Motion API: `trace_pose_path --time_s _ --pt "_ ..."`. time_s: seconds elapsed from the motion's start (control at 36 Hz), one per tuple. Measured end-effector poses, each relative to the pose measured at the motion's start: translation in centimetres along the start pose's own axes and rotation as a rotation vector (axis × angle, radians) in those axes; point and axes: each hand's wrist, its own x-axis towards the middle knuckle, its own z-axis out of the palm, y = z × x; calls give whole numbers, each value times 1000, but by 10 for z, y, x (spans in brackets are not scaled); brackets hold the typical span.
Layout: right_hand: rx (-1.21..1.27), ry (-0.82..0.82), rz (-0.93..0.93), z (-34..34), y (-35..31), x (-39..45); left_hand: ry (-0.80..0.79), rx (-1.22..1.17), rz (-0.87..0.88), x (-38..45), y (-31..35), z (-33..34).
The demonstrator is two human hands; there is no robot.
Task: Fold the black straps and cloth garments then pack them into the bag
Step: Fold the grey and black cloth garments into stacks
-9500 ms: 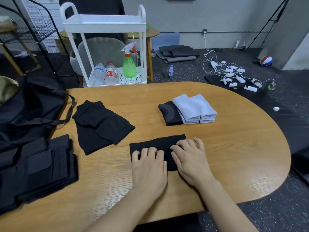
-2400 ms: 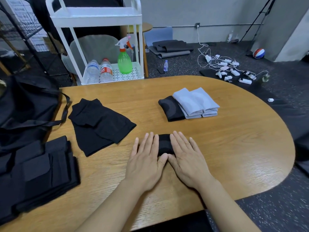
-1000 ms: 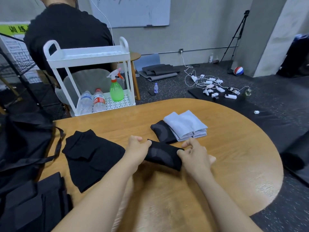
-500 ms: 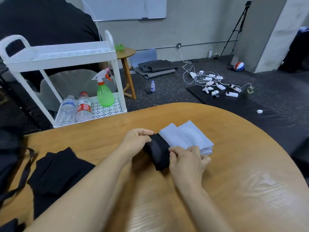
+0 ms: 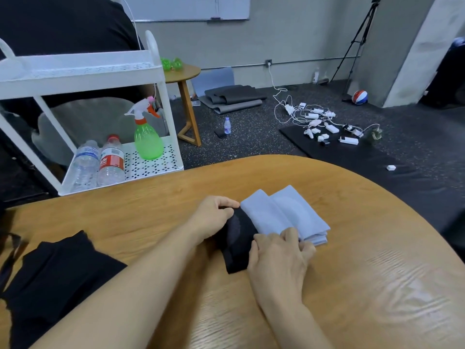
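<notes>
folded black garment (image 5: 237,241) – on table (image 5: 377,285), touching left edge of grey folded stack (image 5: 284,215) | left hand (image 5: 214,217) fingers pinching far end | right hand (image 5: 279,260) fingers curled on near end | bare wood right and near | black cloth (image 5: 55,275) well left

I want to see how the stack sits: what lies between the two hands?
In the head view, the folded black cloth lies between left hand and right hand, both gripping it.
</notes>
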Motion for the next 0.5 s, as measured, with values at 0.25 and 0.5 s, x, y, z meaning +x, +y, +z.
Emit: trace_pose_path --time_s 0.25,0.5 --pt "58 150 -62 1 7 -9 87 104 185 5 -22 0" --pt "196 -5 -334 -6 7 -25 169 529 422 -27 -39 -4"
